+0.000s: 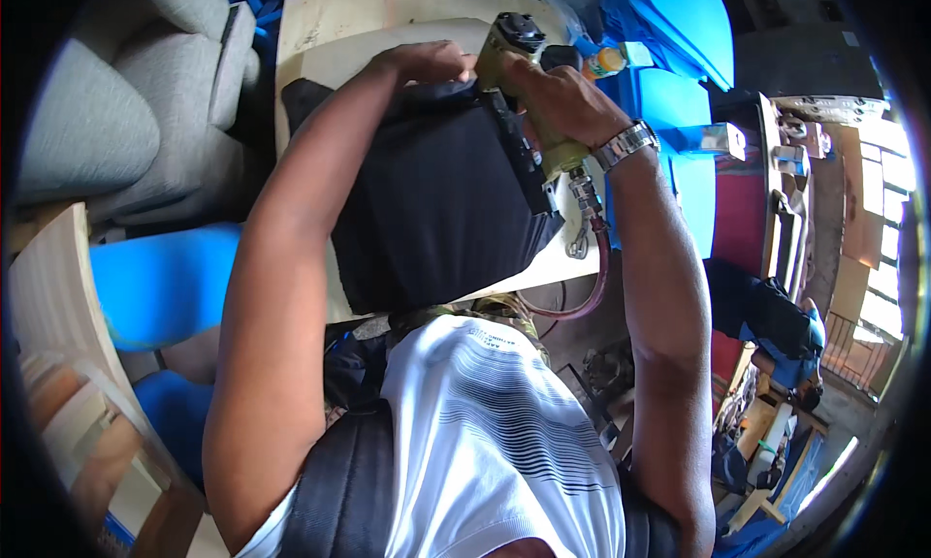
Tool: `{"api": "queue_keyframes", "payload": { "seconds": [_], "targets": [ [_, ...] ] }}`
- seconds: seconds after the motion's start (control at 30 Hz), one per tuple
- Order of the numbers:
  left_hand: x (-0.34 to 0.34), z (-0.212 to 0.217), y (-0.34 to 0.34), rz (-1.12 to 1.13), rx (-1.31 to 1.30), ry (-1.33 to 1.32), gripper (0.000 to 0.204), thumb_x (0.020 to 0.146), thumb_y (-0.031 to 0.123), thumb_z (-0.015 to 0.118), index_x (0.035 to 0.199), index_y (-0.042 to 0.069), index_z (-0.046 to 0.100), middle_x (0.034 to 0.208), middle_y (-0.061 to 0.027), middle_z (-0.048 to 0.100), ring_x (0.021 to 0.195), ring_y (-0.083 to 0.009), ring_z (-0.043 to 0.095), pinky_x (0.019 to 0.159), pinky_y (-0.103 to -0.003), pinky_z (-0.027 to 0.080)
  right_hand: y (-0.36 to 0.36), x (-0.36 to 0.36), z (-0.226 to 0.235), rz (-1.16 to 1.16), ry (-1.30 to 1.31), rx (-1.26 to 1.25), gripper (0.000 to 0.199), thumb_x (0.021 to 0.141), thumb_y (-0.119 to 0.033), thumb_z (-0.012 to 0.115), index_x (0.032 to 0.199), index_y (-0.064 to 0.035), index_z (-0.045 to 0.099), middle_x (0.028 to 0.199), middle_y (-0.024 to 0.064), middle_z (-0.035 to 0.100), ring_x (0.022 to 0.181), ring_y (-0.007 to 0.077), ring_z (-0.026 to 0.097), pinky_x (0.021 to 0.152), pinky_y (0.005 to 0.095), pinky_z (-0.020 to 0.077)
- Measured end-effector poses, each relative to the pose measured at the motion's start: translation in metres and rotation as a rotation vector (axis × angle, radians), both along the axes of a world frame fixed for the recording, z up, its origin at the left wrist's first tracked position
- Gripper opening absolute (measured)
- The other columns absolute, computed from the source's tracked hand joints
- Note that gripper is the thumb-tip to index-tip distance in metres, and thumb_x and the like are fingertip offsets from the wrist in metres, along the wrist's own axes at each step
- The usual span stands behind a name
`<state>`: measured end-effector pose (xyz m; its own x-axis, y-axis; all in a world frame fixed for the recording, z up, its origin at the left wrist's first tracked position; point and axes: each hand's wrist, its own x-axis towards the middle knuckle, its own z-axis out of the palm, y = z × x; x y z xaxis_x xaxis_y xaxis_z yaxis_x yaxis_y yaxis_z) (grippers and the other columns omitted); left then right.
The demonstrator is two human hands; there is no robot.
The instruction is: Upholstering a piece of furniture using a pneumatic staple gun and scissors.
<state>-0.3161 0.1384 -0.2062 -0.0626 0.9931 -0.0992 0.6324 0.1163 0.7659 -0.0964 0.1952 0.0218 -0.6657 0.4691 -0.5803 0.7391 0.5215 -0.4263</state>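
Observation:
A panel covered in black fabric (436, 199) lies in front of me on a pale wooden board (310, 20). At its far edge my left hand (433, 62) is closed, its fingers pressed together against the cloth. What the fingertips pinch is partly hidden, but it looks like the fabric edge. My right hand (572, 100) wraps around a green pneumatic staple gun (504, 49), whose head is close to the left fingertips. The gun's dark magazine runs along the right side of the black panel. From its handle end hangs a reddish air hose (599, 277).
An orange-and-clear bottle (608, 62) stands beyond my right hand, near blue sheets (669, 141). Grey upholstered seating (97, 122) fills the far left, above a blue padded piece (165, 282) and a wooden frame (58, 267). Another person (786, 330) is at the right.

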Motion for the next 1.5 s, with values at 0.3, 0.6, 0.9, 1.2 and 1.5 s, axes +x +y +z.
{"api": "queue_keyframes", "payload": {
  "seconds": [0.3,0.6,0.9,1.2,1.5],
  "targets": [
    [0.023,0.069,-0.124,0.195,-0.025,0.044,0.051,0.105,0.051,0.064,0.093,0.002,0.075,0.079,-0.0086,0.072,0.074,-0.0155,0.062,0.075,-0.037,0.051,0.001,-0.001,-0.002,0.073,0.049,-0.002,0.073,0.108,-0.066,0.041,0.098,-0.0007,0.073,0.069,0.0105,0.074,0.061,0.018,0.075,0.056,0.034,0.0592],
    [0.013,0.037,-0.113,0.356,-0.008,-0.294,0.056,0.094,0.055,0.075,0.072,0.006,0.06,0.054,0.0038,0.042,0.054,-0.0084,0.042,0.055,-0.035,0.039,-0.018,-0.016,0.006,0.088,0.078,-0.155,0.078,0.107,-0.068,0.042,0.097,0.0035,0.071,0.07,0.0096,0.072,0.062,0.018,0.074,0.057,0.0332,0.0597],
    [0.008,0.038,-0.112,0.33,0.057,-0.273,0.045,0.093,0.041,0.074,0.075,0.003,0.058,0.058,-0.0023,0.048,0.058,-0.0127,0.045,0.06,-0.036,0.043,-0.038,-0.023,-0.01,0.224,0.236,-0.073,0.072,0.107,-0.065,0.048,0.091,0.0033,0.068,0.067,0.0093,0.069,0.057,0.0183,0.071,0.055,0.0338,0.0571],
    [-0.023,0.001,-0.102,0.18,0.164,-0.103,0.021,0.094,0.023,0.07,0.085,0.005,0.066,0.07,-0.0003,0.061,0.063,-0.0113,0.055,0.059,-0.032,0.046,-0.068,-0.04,0.006,0.205,0.125,-0.12,0.078,0.109,-0.065,0.034,0.094,0.0024,0.071,0.07,0.0103,0.073,0.064,0.0198,0.075,0.064,0.0382,0.0619],
    [-0.033,-0.01,-0.099,0.195,0.136,-0.376,0.015,0.102,0.018,0.064,0.092,0.007,0.068,0.074,-0.0002,0.064,0.064,-0.0094,0.059,0.057,-0.029,0.047,-0.08,-0.052,0.0,0.255,0.113,-0.178,0.073,0.11,-0.063,0.039,0.099,0.0009,0.072,0.068,0.0092,0.072,0.061,0.0183,0.072,0.06,0.0358,0.06]
  ]
}}
